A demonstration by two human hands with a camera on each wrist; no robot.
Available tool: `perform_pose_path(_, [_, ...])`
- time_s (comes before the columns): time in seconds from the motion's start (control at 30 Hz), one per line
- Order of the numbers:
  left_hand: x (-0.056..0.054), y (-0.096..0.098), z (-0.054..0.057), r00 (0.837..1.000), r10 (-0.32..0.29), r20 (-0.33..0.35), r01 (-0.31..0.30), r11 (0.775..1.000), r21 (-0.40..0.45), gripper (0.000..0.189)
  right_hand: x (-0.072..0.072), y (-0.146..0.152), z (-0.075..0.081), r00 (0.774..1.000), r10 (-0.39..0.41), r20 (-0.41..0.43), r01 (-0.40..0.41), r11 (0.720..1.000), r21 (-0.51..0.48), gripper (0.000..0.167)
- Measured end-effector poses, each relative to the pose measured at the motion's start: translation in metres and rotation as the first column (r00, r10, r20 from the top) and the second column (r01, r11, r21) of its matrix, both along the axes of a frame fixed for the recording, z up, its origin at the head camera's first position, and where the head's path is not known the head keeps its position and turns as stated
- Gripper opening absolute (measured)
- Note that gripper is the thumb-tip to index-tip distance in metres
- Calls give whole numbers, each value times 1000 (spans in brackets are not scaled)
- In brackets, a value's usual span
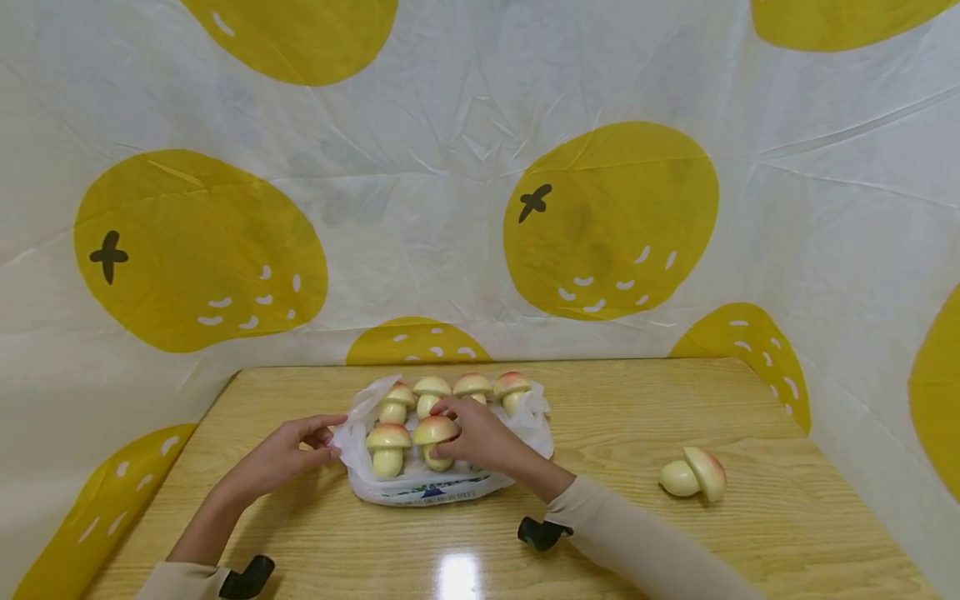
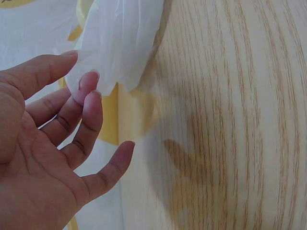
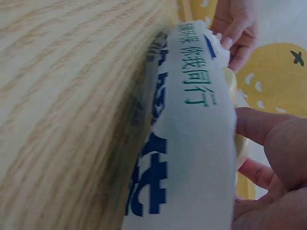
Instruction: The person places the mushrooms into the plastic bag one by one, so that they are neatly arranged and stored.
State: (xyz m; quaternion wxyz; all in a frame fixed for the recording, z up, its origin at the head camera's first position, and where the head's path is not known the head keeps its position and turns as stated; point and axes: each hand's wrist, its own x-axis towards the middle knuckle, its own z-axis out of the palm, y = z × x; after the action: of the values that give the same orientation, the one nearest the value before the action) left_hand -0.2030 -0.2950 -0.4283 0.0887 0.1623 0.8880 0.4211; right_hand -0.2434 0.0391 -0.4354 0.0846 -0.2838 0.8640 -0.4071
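A white plastic bag (image 1: 367, 483) with dark blue and green printing is spread around several toy mushrooms, standing in two rows with pale yellow stems and red-tinged caps. My left hand (image 1: 288, 454) pinches the bag's left edge between thumb and fingers; the left wrist view shows the thin plastic (image 2: 127, 43) at the fingertips. With my right hand (image 1: 480, 433) I grip a front-row mushroom (image 1: 437, 431), thumb at its stem and fingers around the cap. Left of it stands another mushroom (image 1: 388, 446). In the right wrist view the bag's printed side (image 3: 196, 143) hides most of the mushrooms.
One more mushroom (image 1: 693, 475) lies on its side on the wooden table (image 1: 615, 533), to the right of the bag. A white sheet (image 1: 420, 225) printed with large yellow fruit hangs behind and along both sides of the table.
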Motion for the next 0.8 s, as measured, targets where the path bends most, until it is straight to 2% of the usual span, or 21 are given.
perform_pose_path(0.17, [-1,-1,0,1000,-14,-8,14,1000,-1,56,2,0,-4,999,-22,-45,25,998,60,54])
perform_pose_path(0.37, [-1,-1,-1,1000,1,-9,-1,1000,7,56,4,3,-1,999,-23,-25,25,996,84,61])
perform_pose_path(0.53, [-2,-1,-2,1000,13,-5,-13,1000,11,56,3,4,1,1000,-7,4,7,998,70,59])
perform_pose_path(0.8, [-2,0,-2,1000,12,-6,-11,1000,10,56,3,4,3,998,55,-28,-52,995,80,56])
